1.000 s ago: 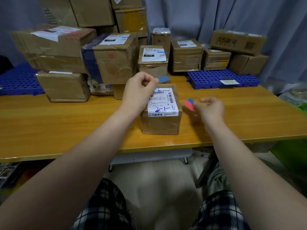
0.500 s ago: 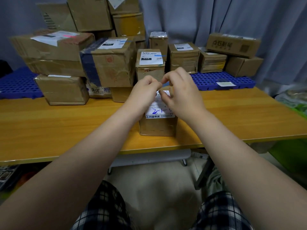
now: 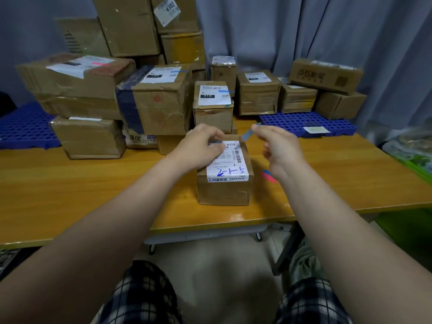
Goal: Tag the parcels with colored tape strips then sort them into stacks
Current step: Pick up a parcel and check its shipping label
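Spread apart since meeting over the parcel [image 3: 225, 185]. Pressing its top with left hand [image 3: 198, 148], pinching tape strip [image 3: 248, 134], likely limp and sticky, by one end with right hand [image 3: 280, 148].

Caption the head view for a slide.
Left hand rests on small brown cardboard parcel; right hand pinches a blue tape strip.

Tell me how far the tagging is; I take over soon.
Done: the small parcel behind and its larger neighbour carry blue strips. In hand: the right hand pinches a blue strip over the front parcel; the left hand rests on it. Left: stick, stack; rear right parcels show no strip.
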The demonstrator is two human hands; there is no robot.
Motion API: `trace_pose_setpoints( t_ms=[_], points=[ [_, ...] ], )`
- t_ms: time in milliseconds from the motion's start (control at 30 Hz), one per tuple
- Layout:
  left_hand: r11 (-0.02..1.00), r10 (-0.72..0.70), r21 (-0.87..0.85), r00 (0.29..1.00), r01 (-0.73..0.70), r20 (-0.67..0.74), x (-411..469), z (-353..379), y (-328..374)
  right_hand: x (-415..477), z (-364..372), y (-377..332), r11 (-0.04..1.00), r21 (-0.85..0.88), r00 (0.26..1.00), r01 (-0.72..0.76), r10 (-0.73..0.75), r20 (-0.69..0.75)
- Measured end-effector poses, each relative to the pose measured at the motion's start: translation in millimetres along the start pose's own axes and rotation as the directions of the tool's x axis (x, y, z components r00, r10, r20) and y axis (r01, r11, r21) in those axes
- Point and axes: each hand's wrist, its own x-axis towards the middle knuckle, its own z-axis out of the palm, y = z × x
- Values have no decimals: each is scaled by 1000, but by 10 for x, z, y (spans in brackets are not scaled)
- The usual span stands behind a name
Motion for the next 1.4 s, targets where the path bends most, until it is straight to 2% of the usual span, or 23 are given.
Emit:
trace_pose_setpoints(
  t_ms=[100, 367, 533, 833, 967, 1033, 1133, 1200, 1233, 1300, 1367, 1400],
  points=[
    [998, 14, 67, 998, -18, 61, -11, 46, -62, 28, 76, 50, 979, 145, 990, -144, 142, 27],
    [998, 2, 67, 999, -4, 39, -8, 60, -72, -25, 194, 39, 969, 51, 970, -242, 242, 20],
    [998, 8, 62, 999, -10, 32, -11, 51, -63, -117, 235, -35, 940, 115, 946, -321, 324, -7],
    [977, 13, 211, 993, -37, 117, -21, 22, -22, -47, 270, 63, 952, 113, 956, -283, 290, -50],
    [954, 26, 293, 991, -64, 133, 3, 14, -8, 36, 272, 153, 983, 48, 975, -177, 182, -128],
    [970, 38, 232, 989, -70, 140, -7, 25, -14, 79, 252, 186, 991, -27, 982, -131, 126, -143],
    [996, -3, 89, 1000, 1, 28, -27, 39, -39, 80, 245, 190, 975, -160, 988, -153, 154, -8],
    [991, -128, 28, 987, 131, -98, -79, 15, -64, 82, 232, 197, 969, -164, 983, -184, 186, -2],
    [977, -213, -26, 971, 211, -109, -118, -6, -78, 78, 221, 195, 969, -156, 982, -190, 188, -24],
    [930, -341, -142, 940, 339, 10, -221, -28, -79, 21, 186, 176, 968, -164, 982, -189, 183, -54],
    [904, -325, -245, 935, 350, 138, -352, 7, -19, -94, 126, 150, 970, -155, 982, -186, 182, -43],
    [906, -279, -291, 950, 308, 139, -414, 12, 49, -177, 85, 123, 975, -143, 985, -172, 168, -39]
  ],
)
